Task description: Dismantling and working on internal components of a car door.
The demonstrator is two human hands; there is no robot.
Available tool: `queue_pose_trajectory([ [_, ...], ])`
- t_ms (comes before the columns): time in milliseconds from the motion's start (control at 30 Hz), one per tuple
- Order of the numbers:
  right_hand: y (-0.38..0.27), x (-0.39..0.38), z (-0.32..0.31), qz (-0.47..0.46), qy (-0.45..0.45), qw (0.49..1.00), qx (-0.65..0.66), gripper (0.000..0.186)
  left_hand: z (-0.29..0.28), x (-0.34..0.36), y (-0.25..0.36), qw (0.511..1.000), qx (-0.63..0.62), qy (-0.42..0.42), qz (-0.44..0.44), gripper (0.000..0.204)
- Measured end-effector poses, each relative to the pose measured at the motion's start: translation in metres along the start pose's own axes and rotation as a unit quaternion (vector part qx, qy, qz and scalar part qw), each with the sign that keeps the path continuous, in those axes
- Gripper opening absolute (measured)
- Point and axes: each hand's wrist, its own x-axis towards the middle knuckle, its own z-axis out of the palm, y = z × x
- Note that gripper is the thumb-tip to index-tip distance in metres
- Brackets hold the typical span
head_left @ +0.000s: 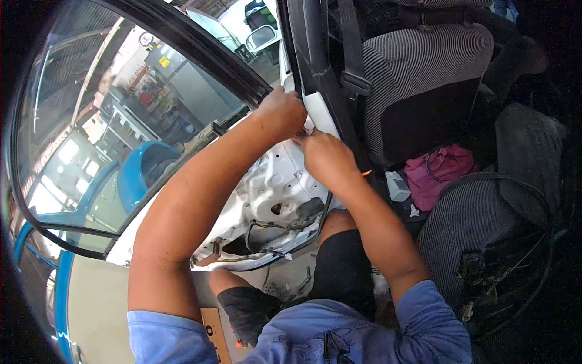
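White metal door (262, 197): left hand (282, 114) at its top edge, right hand (330, 158) just beside, probably paired so both reach one spot. Fingers curled; opening and anything held hidden, can't tell. Seat (418, 73) right of door.

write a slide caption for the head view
Left hand and right hand close together at a stripped-down white car door, with a striped seat to the right.
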Motion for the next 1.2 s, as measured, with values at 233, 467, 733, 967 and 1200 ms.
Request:
queue_pose_trajectory([
  [233,0.019,0.004,-0.008,-0.046,-0.057,0.997,0.014,0.025,0.004,0.005,-0.009,0.998,-0.014,-0.026,0.048,0.014],
  [467,0.044,-0.016,-0.009,-0.024,-0.094,0.990,0.105,0.028,-0.008,0.010,-0.002,0.993,-0.020,-0.111,0.016,0.014],
  [733,0.068,-0.029,-0.003,0.020,-0.077,0.967,0.241,0.036,0.004,-0.005,-0.004,0.998,-0.040,0.008,0.047,0.014],
  [967,0.068,-0.029,0.000,0.031,-0.025,0.934,0.354,0.030,0.021,-0.007,-0.014,0.969,-0.218,0.109,0.032,0.011],
  [1200,0.053,-0.036,-0.023,0.166,0.038,0.823,0.542,0.024,-0.019,-0.055,0.040,0.798,-0.552,0.195,-0.143,0.008],
])
